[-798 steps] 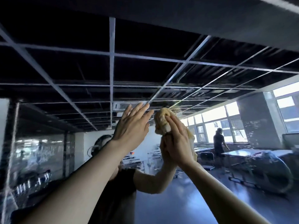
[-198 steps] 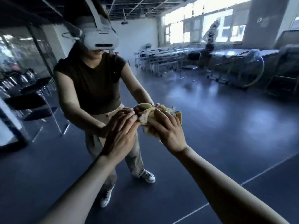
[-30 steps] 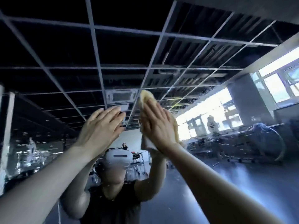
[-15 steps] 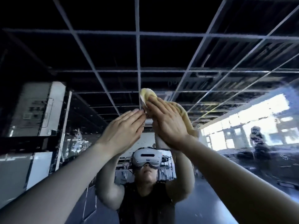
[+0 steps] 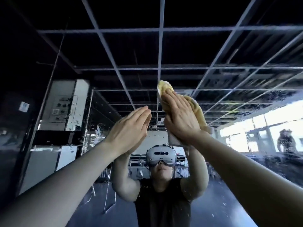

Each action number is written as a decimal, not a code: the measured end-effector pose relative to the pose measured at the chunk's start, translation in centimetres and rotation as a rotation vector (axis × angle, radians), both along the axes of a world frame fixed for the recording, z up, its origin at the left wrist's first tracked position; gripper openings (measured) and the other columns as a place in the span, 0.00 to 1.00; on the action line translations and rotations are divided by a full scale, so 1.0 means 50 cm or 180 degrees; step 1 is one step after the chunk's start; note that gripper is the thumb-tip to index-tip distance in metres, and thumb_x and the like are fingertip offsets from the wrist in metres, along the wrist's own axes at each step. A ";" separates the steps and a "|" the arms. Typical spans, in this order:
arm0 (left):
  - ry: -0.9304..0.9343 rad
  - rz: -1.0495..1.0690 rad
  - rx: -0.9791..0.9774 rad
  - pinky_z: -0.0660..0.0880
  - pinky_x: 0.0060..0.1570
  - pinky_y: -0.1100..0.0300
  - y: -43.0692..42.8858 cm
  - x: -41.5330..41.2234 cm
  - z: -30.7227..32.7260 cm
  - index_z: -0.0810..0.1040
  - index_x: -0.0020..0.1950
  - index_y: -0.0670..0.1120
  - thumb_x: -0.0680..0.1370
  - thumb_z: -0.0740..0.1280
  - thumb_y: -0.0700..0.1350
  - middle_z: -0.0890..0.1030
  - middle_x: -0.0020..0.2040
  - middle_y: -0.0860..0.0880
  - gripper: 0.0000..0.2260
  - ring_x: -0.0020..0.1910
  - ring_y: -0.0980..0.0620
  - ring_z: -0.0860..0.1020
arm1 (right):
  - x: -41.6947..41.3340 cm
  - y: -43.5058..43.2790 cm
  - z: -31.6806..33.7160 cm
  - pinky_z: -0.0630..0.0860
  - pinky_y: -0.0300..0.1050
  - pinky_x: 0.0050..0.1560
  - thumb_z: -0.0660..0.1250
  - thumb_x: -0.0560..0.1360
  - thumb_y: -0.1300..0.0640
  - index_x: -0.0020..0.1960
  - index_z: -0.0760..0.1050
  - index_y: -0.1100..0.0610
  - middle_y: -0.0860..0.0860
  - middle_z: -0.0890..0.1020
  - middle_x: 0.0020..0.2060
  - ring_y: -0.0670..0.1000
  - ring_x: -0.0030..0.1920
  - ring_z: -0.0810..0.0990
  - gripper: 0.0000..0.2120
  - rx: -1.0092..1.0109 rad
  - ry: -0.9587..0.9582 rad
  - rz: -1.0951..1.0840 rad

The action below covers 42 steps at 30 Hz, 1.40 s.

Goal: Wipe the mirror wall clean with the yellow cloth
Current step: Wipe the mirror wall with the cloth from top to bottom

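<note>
Head view: right hand (image 5: 180, 119), fingers straight, presses the yellow cloth (image 5: 199, 112) against the mirror wall (image 5: 229, 46) near 12 o'clock. The left hand (image 5: 129, 128) lies flat, fingers together, just beside it at 9 o'clock. Specks and streaks toward 3 and 5 o'clock suggest the wiping is unfinished. The reflected headset (image 5: 159, 155) and the figure by the windows (image 5: 286, 141) block nothing.

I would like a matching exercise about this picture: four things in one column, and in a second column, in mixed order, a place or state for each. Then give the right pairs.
Things
1. left hand
2. right hand
3. yellow cloth
4. white headset

Places or states
A. pressed under a palm against the mirror wall
B. fingers straight, holds nothing
C. seen as a reflection, below both hands
D. lies flat over the cloth

Pairs: 1-B, 2-D, 3-A, 4-C
</note>
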<state>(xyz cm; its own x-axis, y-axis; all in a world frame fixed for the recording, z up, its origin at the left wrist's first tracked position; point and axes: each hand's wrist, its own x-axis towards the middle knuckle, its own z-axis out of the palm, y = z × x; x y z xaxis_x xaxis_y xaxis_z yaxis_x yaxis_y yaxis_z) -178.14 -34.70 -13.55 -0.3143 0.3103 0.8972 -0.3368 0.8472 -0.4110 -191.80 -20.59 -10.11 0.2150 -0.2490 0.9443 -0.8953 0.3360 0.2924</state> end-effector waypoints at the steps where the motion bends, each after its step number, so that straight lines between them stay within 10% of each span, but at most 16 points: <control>1: -0.0043 -0.0302 0.0034 0.54 0.71 0.63 0.013 -0.006 0.009 0.63 0.73 0.42 0.81 0.57 0.44 0.64 0.73 0.48 0.20 0.73 0.53 0.62 | -0.003 0.016 0.002 0.52 0.46 0.74 0.58 0.72 0.54 0.76 0.55 0.60 0.58 0.63 0.73 0.54 0.73 0.60 0.33 0.0201 -0.0025 0.0082; 5: -0.0373 -0.0921 -0.0153 0.46 0.71 0.70 0.101 -0.054 0.097 0.69 0.68 0.39 0.80 0.60 0.38 0.64 0.73 0.45 0.16 0.73 0.54 0.58 | -0.033 0.055 -0.001 0.57 0.52 0.73 0.58 0.78 0.51 0.74 0.60 0.61 0.59 0.65 0.72 0.55 0.73 0.62 0.27 0.0065 0.0230 0.0088; 10: -0.0601 -0.0447 -0.0470 0.65 0.67 0.55 0.129 -0.090 0.163 0.71 0.65 0.42 0.79 0.62 0.41 0.72 0.67 0.46 0.15 0.68 0.47 0.68 | -0.061 0.072 -0.064 0.60 0.56 0.69 0.58 0.76 0.41 0.66 0.73 0.49 0.55 0.72 0.68 0.56 0.70 0.66 0.23 -0.1224 -0.0177 -0.0236; 17: -0.0601 0.0033 -0.1591 0.75 0.56 0.50 0.068 -0.050 0.195 0.80 0.50 0.42 0.74 0.65 0.38 0.81 0.50 0.46 0.07 0.56 0.44 0.78 | -0.017 -0.003 -0.108 0.52 0.52 0.73 0.53 0.77 0.49 0.73 0.65 0.54 0.57 0.70 0.70 0.54 0.73 0.59 0.25 -0.1045 -0.0155 -0.0211; 28: 0.0211 0.0060 -0.0317 0.74 0.47 0.52 -0.167 0.151 0.144 0.68 0.70 0.51 0.77 0.56 0.50 0.75 0.53 0.45 0.21 0.53 0.46 0.71 | 0.140 -0.185 0.024 0.59 0.55 0.72 0.51 0.76 0.49 0.69 0.70 0.57 0.56 0.74 0.66 0.56 0.70 0.66 0.26 0.0129 0.0593 0.0050; 34: 0.1028 -0.0936 0.1241 0.65 0.37 0.76 -0.174 0.104 -0.003 0.77 0.59 0.44 0.81 0.58 0.45 0.64 0.40 0.56 0.12 0.40 0.71 0.67 | 0.121 -0.175 0.022 0.63 0.55 0.71 0.61 0.75 0.57 0.65 0.73 0.59 0.57 0.74 0.66 0.57 0.69 0.69 0.20 0.0645 0.1332 0.0049; 42: 0.0843 -0.1638 0.1367 0.68 0.35 0.62 -0.004 -0.013 -0.094 0.68 0.49 0.49 0.80 0.54 0.59 0.68 0.44 0.53 0.14 0.38 0.54 0.70 | 0.014 -0.043 -0.110 0.66 0.59 0.68 0.66 0.65 0.68 0.64 0.76 0.55 0.55 0.73 0.67 0.55 0.71 0.67 0.28 -0.0074 0.0743 0.0012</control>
